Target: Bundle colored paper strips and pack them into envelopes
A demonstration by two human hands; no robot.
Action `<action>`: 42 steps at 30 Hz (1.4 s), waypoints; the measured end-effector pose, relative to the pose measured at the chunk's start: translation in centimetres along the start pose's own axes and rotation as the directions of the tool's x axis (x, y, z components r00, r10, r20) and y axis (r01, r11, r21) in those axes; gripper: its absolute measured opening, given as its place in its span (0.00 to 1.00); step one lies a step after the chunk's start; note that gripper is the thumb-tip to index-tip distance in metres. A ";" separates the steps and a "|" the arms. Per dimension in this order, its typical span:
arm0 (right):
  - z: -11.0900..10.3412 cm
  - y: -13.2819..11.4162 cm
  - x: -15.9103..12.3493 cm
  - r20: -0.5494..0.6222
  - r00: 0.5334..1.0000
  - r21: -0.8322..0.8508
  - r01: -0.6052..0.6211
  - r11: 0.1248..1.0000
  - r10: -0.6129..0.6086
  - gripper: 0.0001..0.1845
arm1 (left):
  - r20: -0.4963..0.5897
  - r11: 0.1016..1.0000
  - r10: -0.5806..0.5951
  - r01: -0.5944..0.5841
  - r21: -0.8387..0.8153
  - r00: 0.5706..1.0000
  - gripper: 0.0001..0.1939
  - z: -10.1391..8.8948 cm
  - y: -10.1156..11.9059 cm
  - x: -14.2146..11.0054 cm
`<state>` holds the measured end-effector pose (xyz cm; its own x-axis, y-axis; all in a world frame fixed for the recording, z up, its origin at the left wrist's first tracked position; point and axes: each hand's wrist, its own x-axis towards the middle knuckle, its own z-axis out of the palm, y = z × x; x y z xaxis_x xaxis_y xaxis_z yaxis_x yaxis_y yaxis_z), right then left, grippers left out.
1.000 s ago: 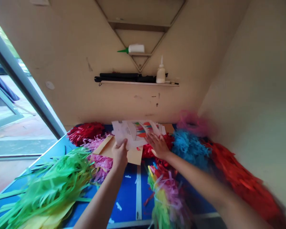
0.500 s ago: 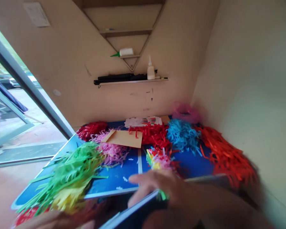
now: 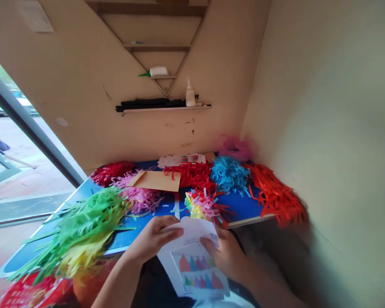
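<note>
A white printed packet (image 3: 192, 250), with rows of coloured tassels pictured on it, is held up in front of me near the table's front edge. My left hand (image 3: 158, 237) grips its upper left edge, the thumb lying on the front. On the right side my right hand (image 3: 226, 254) pinches it, with the thumb on the printed face and the other fingers mostly hidden behind. Just beyond the packet lies a multicoloured tassel bunch (image 3: 202, 205). Green paper tassels (image 3: 93, 218) and yellow ones (image 3: 83, 256) spread over the table to the left.
Pink tassels (image 3: 144, 199), red tassels (image 3: 192, 175), blue tassels (image 3: 229, 173) and orange-red tassels (image 3: 276, 192) cover the blue table (image 3: 240, 207). A brown envelope (image 3: 160, 182) rests among them. Below left is a red basket (image 3: 22, 293). Glue bottles (image 3: 190, 96) stand on wall shelves.
The packet, earlier blurred and edge-on near my right hand, now faces me. My left hand has risen from the lower left to hold it. The view has shifted right.
</note>
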<state>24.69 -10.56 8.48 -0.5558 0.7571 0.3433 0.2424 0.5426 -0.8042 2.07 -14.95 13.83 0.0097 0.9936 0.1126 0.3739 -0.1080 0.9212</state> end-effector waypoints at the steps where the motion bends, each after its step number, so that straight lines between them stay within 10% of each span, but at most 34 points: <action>1: -0.3 0.3 -0.4 0.008 1.000 0.011 -0.019 1.000 0.019 0.13 | 0.040 0.996 -0.038 0.041 -0.081 0.999 0.16 0.4 -0.2 0.4; 4: -1.0 0.7 -1.5 -0.199 0.980 -0.079 0.002 0.997 -0.018 0.14 | 0.176 0.954 -0.158 0.196 -0.227 0.972 0.17 1.3 -0.2 1.5; 8: -1.5 -0.2 -1.7 -0.416 0.801 -0.510 0.186 0.840 -0.430 0.18 | 0.226 0.927 -0.242 0.294 -0.235 0.944 0.17 2.8 0.7 2.3; 19: -2.8 -1.5 -1.1 -0.131 0.854 -0.412 0.414 0.812 -0.503 0.05 | 0.029 0.980 0.016 -0.021 0.197 0.999 0.16 3.1 1.0 2.8; 23: -2.8 1.0 -1.3 -0.365 0.910 -0.219 0.123 0.968 -0.198 0.22 | 0.097 0.931 -0.015 -0.022 0.363 0.995 0.13 2.4 1.6 2.1; 27: -1.9 2.2 -1.0 -0.211 0.974 0.069 -0.073 0.995 0.086 0.20 | 0.061 0.878 0.042 -0.066 0.475 0.997 0.11 3.5 2.1 1.4; 32: -1.4 1.1 -1.7 -0.359 0.933 -0.244 -0.128 0.961 0.033 0.17 | 0.048 0.636 0.389 -0.306 0.708 0.920 0.14 5.5 2.5 -0.1; 39: -1.6 1.1 -2.0 -0.302 0.945 -0.251 0.052 0.967 -0.129 0.13 | 0.121 0.741 0.051 -0.119 0.661 0.991 0.10 4.3 3.2 0.0; 42: -1.5 0.7 -1.9 -0.452 0.842 -0.383 0.114 0.917 -0.293 0.16 | 0.160 0.829 -0.038 -0.059 0.557 0.986 0.08 3.7 3.5 0.9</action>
<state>27.10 -11.09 7.96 -0.1796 0.6432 0.7444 0.4632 0.7228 -0.5128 6.81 -14.31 15.80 0.1440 0.9894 0.0163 0.8257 -0.1292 0.5491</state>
